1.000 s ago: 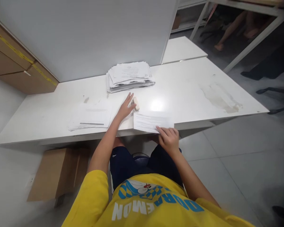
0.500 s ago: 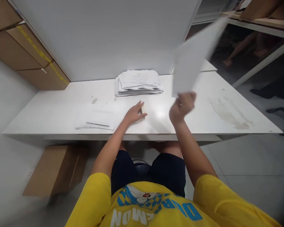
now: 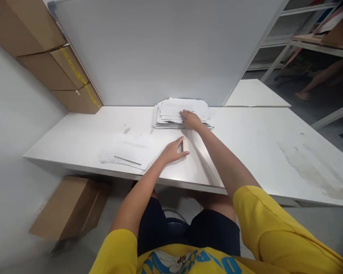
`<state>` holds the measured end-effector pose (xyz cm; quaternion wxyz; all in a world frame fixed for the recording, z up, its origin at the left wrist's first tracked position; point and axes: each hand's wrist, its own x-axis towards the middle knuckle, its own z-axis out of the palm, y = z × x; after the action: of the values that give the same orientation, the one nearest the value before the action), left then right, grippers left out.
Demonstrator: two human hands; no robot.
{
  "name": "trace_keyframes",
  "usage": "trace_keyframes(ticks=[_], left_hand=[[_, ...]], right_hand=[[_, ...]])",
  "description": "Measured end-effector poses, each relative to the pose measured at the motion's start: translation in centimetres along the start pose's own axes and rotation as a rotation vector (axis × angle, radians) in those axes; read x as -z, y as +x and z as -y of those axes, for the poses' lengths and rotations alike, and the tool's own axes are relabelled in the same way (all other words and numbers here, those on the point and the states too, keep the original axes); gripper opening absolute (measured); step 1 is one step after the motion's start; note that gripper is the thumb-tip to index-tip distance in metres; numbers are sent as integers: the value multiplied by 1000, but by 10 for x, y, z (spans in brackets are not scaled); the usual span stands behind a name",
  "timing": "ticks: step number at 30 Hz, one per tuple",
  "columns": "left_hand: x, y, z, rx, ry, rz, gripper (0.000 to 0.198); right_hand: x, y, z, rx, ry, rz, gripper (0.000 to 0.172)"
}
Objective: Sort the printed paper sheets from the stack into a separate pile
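Note:
My left hand (image 3: 173,152) rests on the white table, its thumb and fingers closed around the ends of a small beige block (image 3: 185,146). Behind it lies a thick stack of printed paper sheets (image 3: 171,108), its edges uneven. My right hand (image 3: 191,120) reaches over to this stack, fingers stretched out and touching the top sheet near its front. Part of the stack is covered by that hand. To the left of my left hand is a thinner, spread pile of papers (image 3: 128,150), one with a dark stripe along its edge.
A white board (image 3: 160,49) stands upright along the back of the table (image 3: 246,152). Cardboard boxes (image 3: 80,101) are piled at the back left. Another cardboard box (image 3: 60,205) is on the floor below. At the right are shelves (image 3: 277,62) and another person's leg (image 3: 317,82).
The white sheet raised in my right hand is no longer held up; that hand has come down and left onto the stack. My left hand stays at the block. The view has shifted.

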<state>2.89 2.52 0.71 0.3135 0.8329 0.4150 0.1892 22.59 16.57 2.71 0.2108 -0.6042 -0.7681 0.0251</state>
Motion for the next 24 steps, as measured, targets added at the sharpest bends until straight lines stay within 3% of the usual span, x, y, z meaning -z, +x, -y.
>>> trace_keyframes(ticks=[9, 14, 16, 18, 20, 22, 24], left_hand=[[-7, -3, -9, 7, -62, 33, 89], [-12, -2, -12, -12, -65, 24, 86], [-13, -1, -13, 1, -60, 27, 87], [-14, -1, -14, 46, -53, 59, 83], [-14, -1, -14, 58, -38, 88, 77], [-15, -2, -12, 14, -25, 81, 78], [-15, -3, -10, -21, -17, 55, 83]], right_hand=[[-21, 2, -29, -110, 218, -79, 55], [-12, 9, -6, 11, 112, -41, 48], [-11, 3, 26, 142, 85, -44, 50], [-16, -15, 74, 313, 124, 15, 52], [-25, -43, 136, 444, 167, 152, 53], [-35, -74, 199, 562, 127, 416, 68], [-40, -98, 252, 646, 28, 557, 82]])
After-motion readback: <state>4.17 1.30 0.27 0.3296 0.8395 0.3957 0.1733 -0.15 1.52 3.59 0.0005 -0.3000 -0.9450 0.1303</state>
